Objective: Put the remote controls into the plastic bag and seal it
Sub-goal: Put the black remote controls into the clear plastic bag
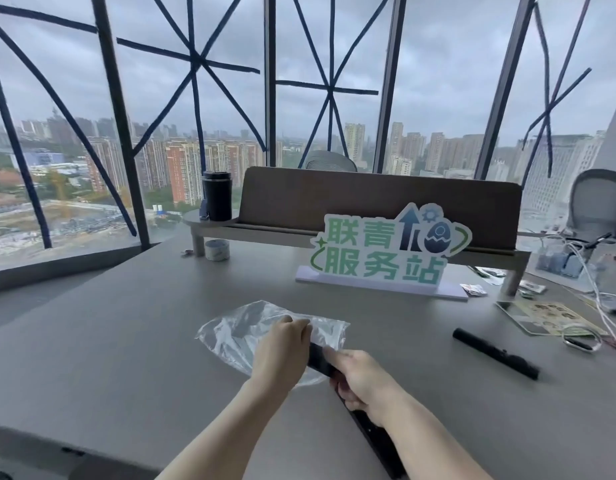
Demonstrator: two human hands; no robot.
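Observation:
A clear plastic bag (237, 332) lies crumpled on the grey table (126, 341) in front of me. My left hand (282, 351) pinches the bag's near right edge. My right hand (362, 382) grips a long black remote control (379, 441), whose front end sits at the bag's mouth between my two hands. Something dark shows through the plastic inside the bag; I cannot tell what it is. A second black remote control (495, 353) lies flat on the table to the right, apart from both hands.
A green and white sign (386, 252) stands behind the bag before a brown desk divider (369, 199). A black tumbler (216, 195) and a tape roll (216, 250) sit at the back left. Cards, cables and a white band (581, 342) clutter the right side.

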